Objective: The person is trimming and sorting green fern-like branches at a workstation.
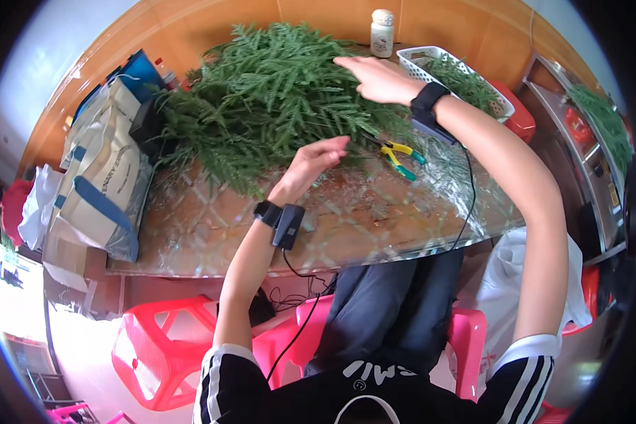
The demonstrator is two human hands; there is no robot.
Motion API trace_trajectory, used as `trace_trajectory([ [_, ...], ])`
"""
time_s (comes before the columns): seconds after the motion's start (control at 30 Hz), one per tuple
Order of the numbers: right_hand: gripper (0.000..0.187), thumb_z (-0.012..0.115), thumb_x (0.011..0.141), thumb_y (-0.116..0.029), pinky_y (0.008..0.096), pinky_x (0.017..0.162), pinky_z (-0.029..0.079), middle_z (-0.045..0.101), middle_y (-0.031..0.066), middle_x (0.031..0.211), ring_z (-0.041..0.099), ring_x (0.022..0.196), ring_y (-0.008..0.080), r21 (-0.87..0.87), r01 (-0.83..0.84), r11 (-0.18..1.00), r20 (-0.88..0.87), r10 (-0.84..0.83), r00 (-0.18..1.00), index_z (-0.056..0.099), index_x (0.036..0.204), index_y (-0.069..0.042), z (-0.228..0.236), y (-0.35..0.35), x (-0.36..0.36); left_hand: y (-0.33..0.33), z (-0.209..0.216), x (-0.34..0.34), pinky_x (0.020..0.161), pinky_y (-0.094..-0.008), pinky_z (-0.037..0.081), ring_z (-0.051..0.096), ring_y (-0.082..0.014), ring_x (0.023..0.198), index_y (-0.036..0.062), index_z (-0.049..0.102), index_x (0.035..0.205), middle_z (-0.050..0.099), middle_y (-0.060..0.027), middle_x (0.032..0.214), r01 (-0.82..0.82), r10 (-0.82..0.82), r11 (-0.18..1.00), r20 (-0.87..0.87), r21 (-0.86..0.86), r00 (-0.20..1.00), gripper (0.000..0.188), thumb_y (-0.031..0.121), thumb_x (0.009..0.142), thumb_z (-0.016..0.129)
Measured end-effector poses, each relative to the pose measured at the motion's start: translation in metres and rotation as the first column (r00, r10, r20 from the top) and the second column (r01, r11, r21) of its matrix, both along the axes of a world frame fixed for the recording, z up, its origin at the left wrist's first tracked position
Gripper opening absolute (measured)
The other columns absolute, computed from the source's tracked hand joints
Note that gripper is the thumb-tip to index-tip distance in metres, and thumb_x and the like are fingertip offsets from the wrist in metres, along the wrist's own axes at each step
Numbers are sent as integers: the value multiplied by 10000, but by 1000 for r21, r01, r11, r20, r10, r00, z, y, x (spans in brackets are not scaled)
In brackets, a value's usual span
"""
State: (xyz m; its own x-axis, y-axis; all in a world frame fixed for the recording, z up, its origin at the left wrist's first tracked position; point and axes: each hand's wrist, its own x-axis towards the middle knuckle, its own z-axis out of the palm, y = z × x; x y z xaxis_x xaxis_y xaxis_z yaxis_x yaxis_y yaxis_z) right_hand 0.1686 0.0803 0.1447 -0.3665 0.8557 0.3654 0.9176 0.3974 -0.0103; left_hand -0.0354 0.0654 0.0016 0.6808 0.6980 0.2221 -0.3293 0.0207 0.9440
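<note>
A large heap of green fern-like sprigs (pixel 261 85) covers the back of the table (pixel 212 240). My right hand (pixel 381 79) reaches over the heap's right side, fingers stretched out toward the leaves; whether they touch a sprig I cannot tell. In front of the heap, my left hand (pixel 316 160) is closed, its fingertips pressed together. Anything between them is hidden or too small to make out. Pliers with yellow and green handles (pixel 405 150) lie to the right of my left hand, their jaws toward the leaves.
A white perforated basket (pixel 411 62) holding more sprigs stands at the back right, beside a white bottle (pixel 382 35). Tote bags (pixel 106 185) crowd the left edge. Thin cables run from both wrist devices. A red plastic stool (pixel 159 346) stands below on the left.
</note>
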Motion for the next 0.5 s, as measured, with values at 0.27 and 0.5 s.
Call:
trace_trajectory([
  [0.27,430,529,716,-51,406,817,435,570,169,1087,559,974,319,91,239,967,113,-248,962,512,1145,-74,3,54,-43,-3,12,2,909,-306,387,511,-151,1037,71,260,1367,457,-85,1284,132,-126,988,78,-81,989,646,216,830,588],
  [0.5,183,526,722,-60,416,763,443,626,154,881,601,867,298,27,224,974,120,-225,967,608,886,-51,-9,69,-32,1,12,-5,907,-309,378,498,-159,1046,63,316,1339,495,-75,1236,142,-123,980,137,-138,983,598,282,838,557],
])
